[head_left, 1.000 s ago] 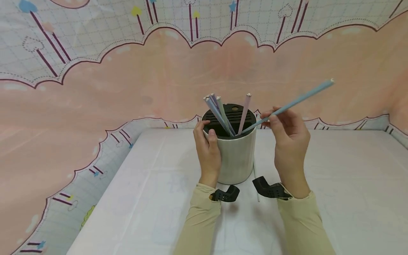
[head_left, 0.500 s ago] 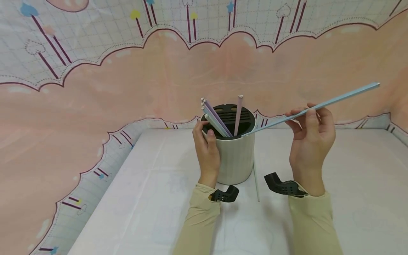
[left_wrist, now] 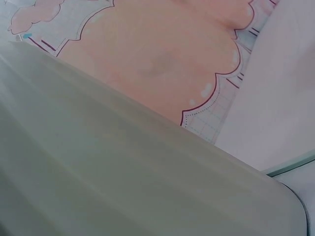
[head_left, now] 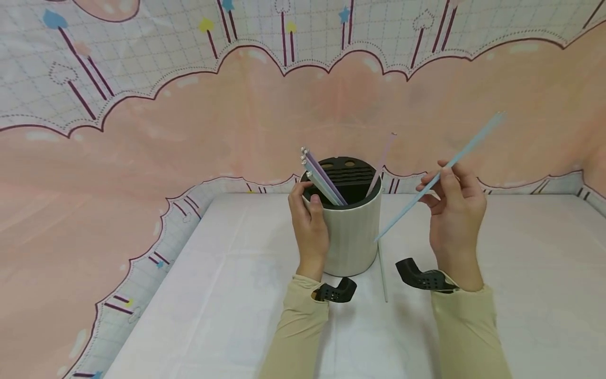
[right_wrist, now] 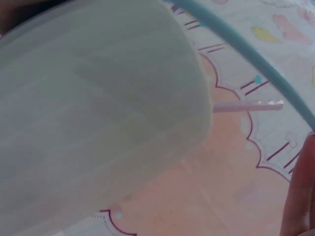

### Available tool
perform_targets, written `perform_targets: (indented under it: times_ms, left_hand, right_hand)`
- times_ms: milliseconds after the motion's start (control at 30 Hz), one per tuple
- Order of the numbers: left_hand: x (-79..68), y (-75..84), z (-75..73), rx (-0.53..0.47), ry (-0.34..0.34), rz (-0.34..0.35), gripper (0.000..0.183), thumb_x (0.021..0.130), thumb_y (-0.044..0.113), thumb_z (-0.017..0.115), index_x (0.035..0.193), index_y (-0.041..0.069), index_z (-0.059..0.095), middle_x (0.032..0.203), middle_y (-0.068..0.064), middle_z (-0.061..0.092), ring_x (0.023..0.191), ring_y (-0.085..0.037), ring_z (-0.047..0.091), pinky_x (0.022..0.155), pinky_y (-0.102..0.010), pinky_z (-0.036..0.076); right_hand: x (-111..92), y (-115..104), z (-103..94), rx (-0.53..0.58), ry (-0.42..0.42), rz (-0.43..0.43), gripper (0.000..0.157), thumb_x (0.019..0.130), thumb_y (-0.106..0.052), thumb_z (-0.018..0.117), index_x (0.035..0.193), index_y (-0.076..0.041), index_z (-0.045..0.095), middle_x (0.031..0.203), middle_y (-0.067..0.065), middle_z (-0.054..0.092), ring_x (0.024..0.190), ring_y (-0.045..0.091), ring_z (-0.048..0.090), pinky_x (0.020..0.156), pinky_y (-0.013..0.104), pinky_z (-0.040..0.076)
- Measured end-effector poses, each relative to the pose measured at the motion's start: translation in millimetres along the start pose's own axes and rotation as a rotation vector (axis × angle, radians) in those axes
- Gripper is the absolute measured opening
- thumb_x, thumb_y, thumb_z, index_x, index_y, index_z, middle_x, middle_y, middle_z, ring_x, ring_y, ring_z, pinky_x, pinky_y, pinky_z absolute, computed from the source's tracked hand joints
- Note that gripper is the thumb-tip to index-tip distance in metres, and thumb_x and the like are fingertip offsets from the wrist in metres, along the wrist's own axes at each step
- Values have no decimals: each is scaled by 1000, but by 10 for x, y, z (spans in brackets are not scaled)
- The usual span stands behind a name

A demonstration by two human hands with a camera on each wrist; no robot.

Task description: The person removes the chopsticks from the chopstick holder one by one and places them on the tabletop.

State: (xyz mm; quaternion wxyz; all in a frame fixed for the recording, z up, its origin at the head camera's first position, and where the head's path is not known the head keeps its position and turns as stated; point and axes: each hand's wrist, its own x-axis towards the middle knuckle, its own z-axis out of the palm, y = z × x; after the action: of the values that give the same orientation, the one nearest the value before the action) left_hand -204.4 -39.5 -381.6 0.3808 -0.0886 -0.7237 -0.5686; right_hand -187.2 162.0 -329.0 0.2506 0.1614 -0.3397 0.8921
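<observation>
My left hand [head_left: 310, 226] holds the side and rim of a whitish round utensil holder [head_left: 352, 237] with a slotted black top [head_left: 347, 171]. To its right, my right hand [head_left: 456, 221] pinches a long, slim light-blue stick [head_left: 450, 160] between thumb and fingers. The stick slants, its lower end overlapping the holder's right side in the head view. Several pastel sticks [head_left: 326, 181] with sparkly ends lean left inside the holder, and a pink stick [head_left: 382, 163] leans right. Up close, the right wrist view shows the blue stick [right_wrist: 246, 51] beside the holder's wall [right_wrist: 113, 98].
A thin pale-green stick [head_left: 383, 273] lies on the white-covered table [head_left: 246, 316] by the holder's right base. Patterned peach and white cloth [head_left: 227, 126] hangs behind. Each wrist wears a black camera mount, the right one [head_left: 423, 276] nearer that green stick's end.
The blue stick has come out of the holder to the right, and its lower end has dropped beside the wall. The pink stick now leans right; the left hand stays put.
</observation>
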Motion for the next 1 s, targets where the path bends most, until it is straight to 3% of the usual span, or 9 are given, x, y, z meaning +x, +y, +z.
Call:
perform_targets:
  times_ms: [233, 433, 633, 867, 1000]
  left_hand:
    - [-7, -17, -23, -6, -10, 7, 41, 92, 48, 31, 121, 21, 39, 126, 4, 37, 118, -8, 35, 100, -34, 27]
    - [-9, -32, -39, -9, -11, 7, 39, 92, 47, 31, 121, 22, 39, 126, 6, 36, 118, -8, 35, 99, -33, 27]
    - [-1, -30, -40, -15, -11, 8, 41, 92, 48, 31, 121, 20, 39, 125, 6, 37, 117, -7, 36, 99, -32, 28]
    - [9, -53, -43, -17, -16, 9, 41, 92, 49, 31, 121, 20, 39, 123, 4, 38, 116, -8, 37, 98, -34, 29]
    - [15, -64, -47, -23, -21, 14, 41, 92, 48, 31, 121, 20, 39, 123, 3, 38, 116, -9, 37, 98, -34, 30]
  right_hand:
    - [-41, 124, -78, -388, 49, 150, 29, 83, -14, 63, 105, 4, 57, 85, 16, 55, 68, 22, 56, 47, 24, 49]
    - [-84, 235, -156, -716, -10, 262, 29, 86, -26, 60, 106, -5, 59, 84, 9, 56, 71, 17, 55, 53, 23, 49]
    - [-93, 349, -269, -1040, -75, 337, 35, 90, -34, 50, 114, -8, 53, 93, 11, 57, 77, 16, 52, 58, 22, 48]
    - [-98, 516, -427, -1247, -169, 403, 34, 91, -22, 47, 121, -7, 50, 96, 13, 59, 59, 18, 53, 58, 30, 46]
    - [-116, 563, -484, -1304, -228, 486, 42, 91, -17, 46, 130, -5, 40, 101, 17, 56, 69, 26, 56, 60, 32, 48]
